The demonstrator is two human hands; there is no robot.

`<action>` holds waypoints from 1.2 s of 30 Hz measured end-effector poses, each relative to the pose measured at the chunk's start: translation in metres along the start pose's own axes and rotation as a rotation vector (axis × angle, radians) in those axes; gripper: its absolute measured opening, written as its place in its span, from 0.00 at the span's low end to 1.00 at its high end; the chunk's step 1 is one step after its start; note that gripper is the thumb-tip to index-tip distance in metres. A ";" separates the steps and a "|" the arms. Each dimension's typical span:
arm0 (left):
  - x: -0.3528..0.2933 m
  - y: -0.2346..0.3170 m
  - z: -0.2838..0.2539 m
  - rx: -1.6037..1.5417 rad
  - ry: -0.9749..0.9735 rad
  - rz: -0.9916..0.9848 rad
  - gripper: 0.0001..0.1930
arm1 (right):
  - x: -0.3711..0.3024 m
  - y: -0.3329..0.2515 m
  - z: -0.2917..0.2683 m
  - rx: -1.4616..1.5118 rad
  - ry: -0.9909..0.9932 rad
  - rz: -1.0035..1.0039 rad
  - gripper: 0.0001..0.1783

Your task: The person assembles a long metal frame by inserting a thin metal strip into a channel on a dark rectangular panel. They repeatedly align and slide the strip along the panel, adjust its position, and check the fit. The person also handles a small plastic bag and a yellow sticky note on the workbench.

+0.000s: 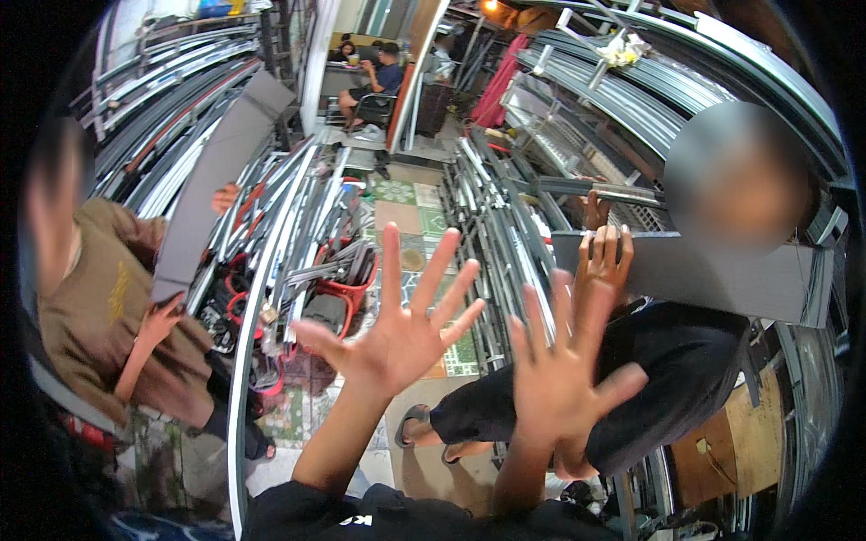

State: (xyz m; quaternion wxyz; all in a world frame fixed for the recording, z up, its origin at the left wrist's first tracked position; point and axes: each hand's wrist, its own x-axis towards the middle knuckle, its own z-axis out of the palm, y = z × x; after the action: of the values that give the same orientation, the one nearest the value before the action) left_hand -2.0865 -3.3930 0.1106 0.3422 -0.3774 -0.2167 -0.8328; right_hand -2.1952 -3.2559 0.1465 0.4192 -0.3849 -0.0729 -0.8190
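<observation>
Raised in the middle of the view, my left hand [392, 347] is open with its fingers spread, palm toward me. It holds nothing. My right hand [564, 392], slightly blurred, is also open and holds nothing; its thumb points right. Behind it, a person in black shorts [677, 370] grips a long grey panel [704, 266] by its edge. On the left, another person in a brown shirt [108, 298] has both hands on a second grey panel [216, 153] that stands tilted. Neither of my hands touches a panel.
Metal profiles [496, 243] lean in bundles along both sides of a tiled floor [406, 216]. Red baskets [352, 288] hold short offcuts. A long white bar [242, 388] stands close on my left. Several people sit beyond a doorway [361, 81].
</observation>
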 end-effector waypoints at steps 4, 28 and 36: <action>0.023 0.005 -0.066 -0.163 0.260 -0.041 0.68 | 0.033 0.002 -0.067 -0.228 0.382 0.045 0.60; 0.030 0.042 -0.089 -0.183 -1.156 -0.899 0.40 | -0.015 -0.004 -0.044 -1.036 -0.649 0.804 0.34; 0.028 0.026 -0.125 0.585 -0.114 -1.018 0.48 | 0.020 0.002 -0.060 -1.620 0.207 0.986 0.57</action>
State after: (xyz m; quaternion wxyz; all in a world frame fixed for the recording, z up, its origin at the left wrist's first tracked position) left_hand -2.1408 -3.4991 0.0572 -0.0231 -0.1598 -0.6095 -0.7762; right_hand -2.2345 -3.2965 0.1185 0.3275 -0.4715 0.7245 -0.3815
